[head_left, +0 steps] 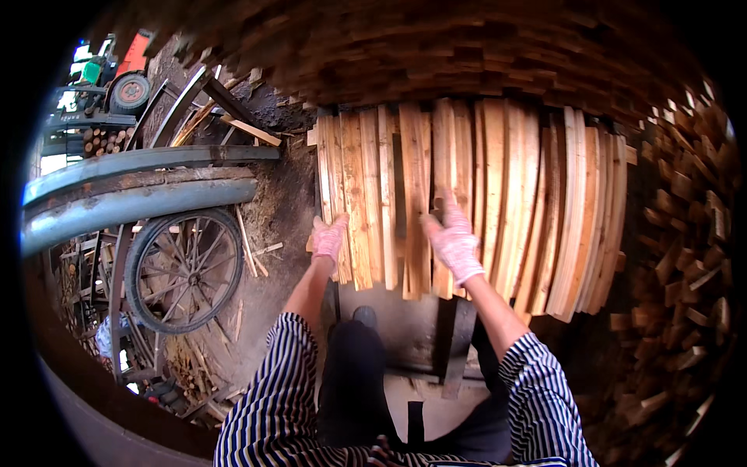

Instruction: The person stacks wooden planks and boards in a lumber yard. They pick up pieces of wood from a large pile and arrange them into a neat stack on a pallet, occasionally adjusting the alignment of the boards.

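A row of long, narrow wooden slats (510, 179) lies side by side in front of me, with a dark gap among those on the left. My left hand (330, 238), in a thin pale pink glove, is at the left edge of the row, its thumb apart from the fingers, touching the outermost slats (334, 163). On top of slats right of the gap, my right hand (454, 243), gloved alike, has its thumb spread from the fingers. Neither hand is visibly closed round a slat.
Stacked wood (436, 58) rises along the far side, and a heap of cut pieces (685, 249) is at the right. To my left are a spoked wheel (189, 270), a blue-grey metal beam (148, 204) and scattered scraps. A vehicle tyre (130, 92) shows farther off.
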`<action>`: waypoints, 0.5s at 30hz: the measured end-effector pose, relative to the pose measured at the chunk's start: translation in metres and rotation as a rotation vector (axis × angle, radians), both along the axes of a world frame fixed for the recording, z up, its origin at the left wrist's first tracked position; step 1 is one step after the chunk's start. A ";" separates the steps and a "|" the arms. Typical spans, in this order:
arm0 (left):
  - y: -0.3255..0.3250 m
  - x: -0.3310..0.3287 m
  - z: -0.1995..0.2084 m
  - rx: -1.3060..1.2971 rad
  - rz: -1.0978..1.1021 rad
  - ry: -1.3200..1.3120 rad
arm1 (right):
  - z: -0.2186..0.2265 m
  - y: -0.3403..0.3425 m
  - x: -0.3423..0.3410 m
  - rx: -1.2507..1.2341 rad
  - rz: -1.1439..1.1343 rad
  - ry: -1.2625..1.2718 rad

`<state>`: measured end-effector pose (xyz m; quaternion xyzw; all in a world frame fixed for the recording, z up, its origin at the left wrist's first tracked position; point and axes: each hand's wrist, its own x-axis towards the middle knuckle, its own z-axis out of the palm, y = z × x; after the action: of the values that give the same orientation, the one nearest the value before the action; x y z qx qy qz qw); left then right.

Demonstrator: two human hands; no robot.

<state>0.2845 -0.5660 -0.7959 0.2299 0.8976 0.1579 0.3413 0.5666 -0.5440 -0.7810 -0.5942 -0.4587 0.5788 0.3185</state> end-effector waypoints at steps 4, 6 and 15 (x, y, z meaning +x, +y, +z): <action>-0.027 -0.139 -0.113 0.166 -0.051 -0.101 | -0.045 -0.016 -0.134 0.015 0.201 -0.156; -0.015 -0.147 -0.140 0.281 -0.089 -0.285 | -0.082 -0.026 -0.167 -0.027 0.243 -0.303; -0.001 -0.152 -0.124 0.308 -0.190 -0.369 | -0.102 -0.033 -0.183 0.010 -0.045 -0.080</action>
<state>0.1325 -0.5670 -0.9196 0.3299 0.7598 0.2993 0.4737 0.3840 -0.5768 -0.8828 -0.6257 -0.4604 0.5448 0.3158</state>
